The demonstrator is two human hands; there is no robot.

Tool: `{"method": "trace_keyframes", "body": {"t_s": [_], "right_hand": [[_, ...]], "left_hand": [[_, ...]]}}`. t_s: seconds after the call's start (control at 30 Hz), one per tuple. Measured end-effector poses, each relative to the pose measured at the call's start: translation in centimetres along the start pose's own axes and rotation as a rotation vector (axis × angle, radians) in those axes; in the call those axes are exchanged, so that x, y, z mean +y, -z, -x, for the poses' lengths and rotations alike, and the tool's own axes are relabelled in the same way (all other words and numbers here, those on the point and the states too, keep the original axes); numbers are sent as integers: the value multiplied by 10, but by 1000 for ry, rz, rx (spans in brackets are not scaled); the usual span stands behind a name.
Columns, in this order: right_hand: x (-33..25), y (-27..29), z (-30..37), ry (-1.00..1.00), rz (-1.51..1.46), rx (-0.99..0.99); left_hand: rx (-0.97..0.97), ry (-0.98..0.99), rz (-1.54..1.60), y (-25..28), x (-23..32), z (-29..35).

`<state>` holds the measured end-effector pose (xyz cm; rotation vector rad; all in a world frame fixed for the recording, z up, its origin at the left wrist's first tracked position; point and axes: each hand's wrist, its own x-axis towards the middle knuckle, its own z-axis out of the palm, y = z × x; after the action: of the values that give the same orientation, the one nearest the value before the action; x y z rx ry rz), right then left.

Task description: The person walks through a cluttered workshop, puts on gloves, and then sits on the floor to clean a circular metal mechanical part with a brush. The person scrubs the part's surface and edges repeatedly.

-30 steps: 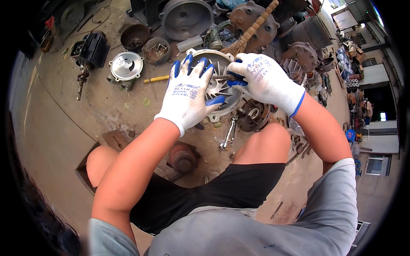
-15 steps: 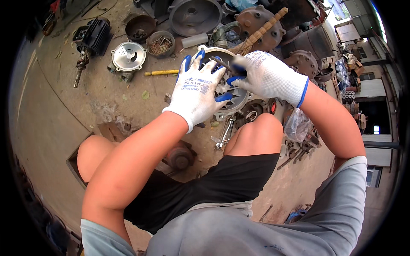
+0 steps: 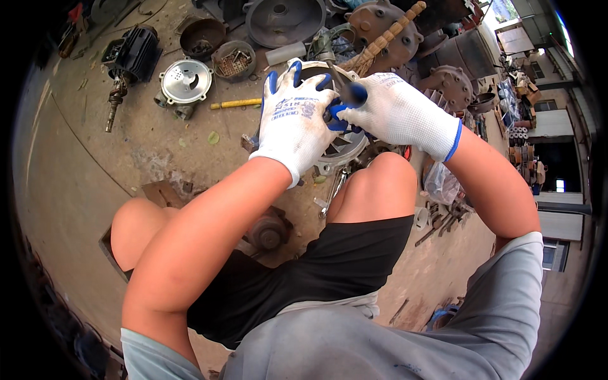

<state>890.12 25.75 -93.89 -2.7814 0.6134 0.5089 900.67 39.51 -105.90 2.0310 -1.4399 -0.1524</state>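
Observation:
Both hands wear white gloves with blue palms. My left hand lies over the near-left rim of a round grey metal housing, its fingers spread and bent. Its thumb comes close to the right fingertips; whether they touch is hidden. My right hand is closed over the housing's right side, round a dark rod-like tool that slants up past the rim. A dark, blurred round end shows by its thumb; the tool's exact kind cannot be made out. The hands cover most of the housing's inside.
A silver round cover, a basket of small parts and a yellow rod lie left of the housing. A dark motor sits farther left. Wrenches lie by my right knee; rusty castings stand beyond.
My left fingers have bent more and its thumb has drawn toward the right hand. The tool in my right hand has swung more upright. The view has shifted slightly.

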Motion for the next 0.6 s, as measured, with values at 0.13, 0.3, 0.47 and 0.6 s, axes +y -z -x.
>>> {"method": "trace_keyframes", "body": {"t_s": [0.13,0.3,0.47,0.6], "right_hand": [[2,0,2,-12,-38,-19],[-4,7,6,2,-63,-52],[-1,21,25,202,224,313],[8,29,23,651,691,266]], "left_hand": [[-5,-33,-47,-1,0,2],[-59,-20,-27,0,-1,-1],[-14,-37,-11,-3,-3,2],[4,-27,-11,-3,1,2]]}}
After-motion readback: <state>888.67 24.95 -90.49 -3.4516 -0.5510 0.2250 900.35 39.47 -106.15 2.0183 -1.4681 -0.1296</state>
